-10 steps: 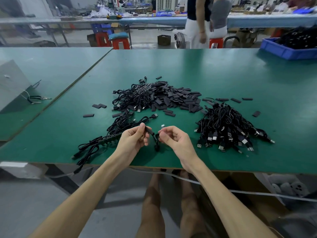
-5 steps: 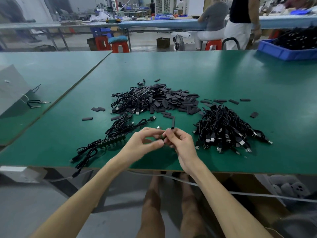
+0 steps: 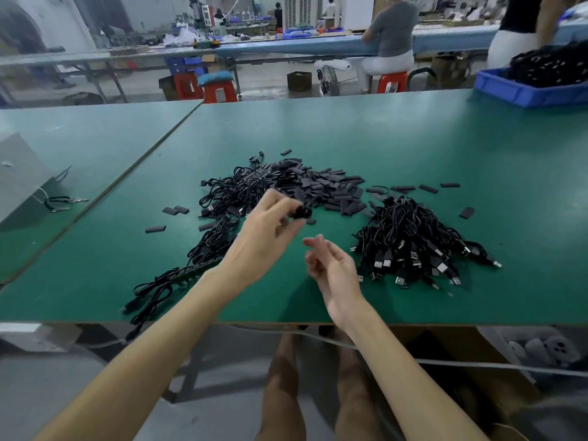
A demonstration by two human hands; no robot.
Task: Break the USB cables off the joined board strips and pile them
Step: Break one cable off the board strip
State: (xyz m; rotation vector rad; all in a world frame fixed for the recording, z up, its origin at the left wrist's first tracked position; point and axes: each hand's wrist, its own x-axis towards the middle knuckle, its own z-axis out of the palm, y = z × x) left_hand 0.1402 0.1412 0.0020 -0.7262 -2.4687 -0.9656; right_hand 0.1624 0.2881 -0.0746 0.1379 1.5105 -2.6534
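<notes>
Head | left hand [image 3: 270,224] pinches blurred black piece [image 3: 301,213] | right hand [image 3: 331,265] loosely curled, empty, near that pinch | cable pile [image 3: 413,243] farther right | strip [image 3: 191,272] to its left

Bare forearms [image 3: 178,319] lead to a bare left hand [image 3: 264,230] and right hand [image 3: 331,265], with bare legs [image 3: 283,393] below.

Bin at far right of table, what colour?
Blue; the bin shows best in head view.

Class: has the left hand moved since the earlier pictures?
Yes. The left hand, pinching a small dark piece, has moved forward from the green table's near edge to the heap of flat black rectangular pieces.
</notes>
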